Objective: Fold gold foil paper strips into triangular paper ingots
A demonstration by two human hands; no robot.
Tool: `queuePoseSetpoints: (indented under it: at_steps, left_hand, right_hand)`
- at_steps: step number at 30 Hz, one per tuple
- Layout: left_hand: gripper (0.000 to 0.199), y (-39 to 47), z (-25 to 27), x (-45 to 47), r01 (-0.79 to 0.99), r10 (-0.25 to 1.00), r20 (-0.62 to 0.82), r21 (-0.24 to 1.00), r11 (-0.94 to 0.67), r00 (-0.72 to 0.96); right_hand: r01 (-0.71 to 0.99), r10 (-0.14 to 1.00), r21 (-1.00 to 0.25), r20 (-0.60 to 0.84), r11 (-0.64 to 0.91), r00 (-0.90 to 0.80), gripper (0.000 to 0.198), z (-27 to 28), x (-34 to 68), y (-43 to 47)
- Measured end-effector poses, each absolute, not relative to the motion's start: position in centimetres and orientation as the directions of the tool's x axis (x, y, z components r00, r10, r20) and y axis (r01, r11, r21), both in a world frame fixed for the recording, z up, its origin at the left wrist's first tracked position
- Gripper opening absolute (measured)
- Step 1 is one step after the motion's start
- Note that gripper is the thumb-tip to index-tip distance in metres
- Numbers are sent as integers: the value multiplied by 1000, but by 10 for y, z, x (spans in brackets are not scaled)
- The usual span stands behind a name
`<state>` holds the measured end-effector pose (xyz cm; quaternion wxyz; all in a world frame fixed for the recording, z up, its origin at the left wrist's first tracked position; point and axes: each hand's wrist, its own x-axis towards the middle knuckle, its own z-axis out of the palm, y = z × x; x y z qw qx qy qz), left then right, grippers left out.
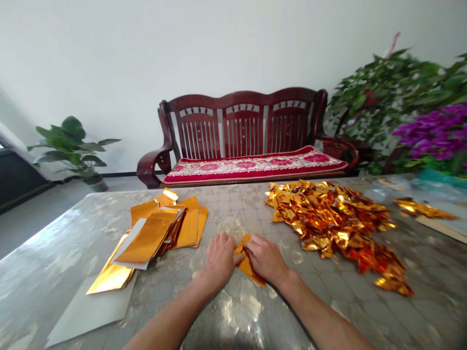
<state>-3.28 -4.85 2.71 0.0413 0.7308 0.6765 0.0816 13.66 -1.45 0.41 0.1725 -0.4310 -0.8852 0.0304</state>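
Note:
Between my two hands, low over the middle of the table, is a narrow piece of gold foil paper (251,273), folded into a strip and slanting down to the right. My left hand (221,255) is closed at its left edge, thumb pressed against the paper. On the other side my right hand (265,256) pinches the same paper, its fingertips close to the left thumb. The curled fingers hide part of the fold. To the left lies a loose stack of flat gold foil sheets (149,238). A heap of folded gold foil pieces (324,214) spreads out on the right.
A patterned, glossy cover lies on the table (226,321). Pale sheets (93,306) rest under the foil stack. Clear plastic (388,187) and a single foil piece (425,209) sit at the far right. Beyond the table stand a wooden bench (241,126) and leafy plants (73,146).

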Motion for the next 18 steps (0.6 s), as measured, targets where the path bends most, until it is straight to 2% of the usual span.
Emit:
queuePoseSetpoints:
  at_steps: [5, 8, 10, 13, 18]
  left_hand:
    - [17, -43, 27, -33, 965, 999, 1, 257, -53, 54]
    - [10, -42, 23, -32, 946, 998, -36, 324, -29, 43]
    - [7, -42, 21, -31, 944, 999, -16, 327, -30, 38]
    - [5, -43, 25, -32, 958, 987, 143, 263, -114, 78]
    - [31, -46, 44, -45, 949, 887, 407, 123, -291, 219]
  right_hand:
    - [726, 784, -304, 318, 617, -534, 22, 2, 139, -15]
    - [710, 779, -347, 420, 612, -466, 20, 3, 140, -14]
    - [720, 763, -339, 506, 605, -403, 17, 6, 141, -13]
    - [732, 714, -287, 596, 618, -369, 25, 13, 143, -12]
    - [723, 585, -170, 721, 670, -371, 25, 21, 154, -13]
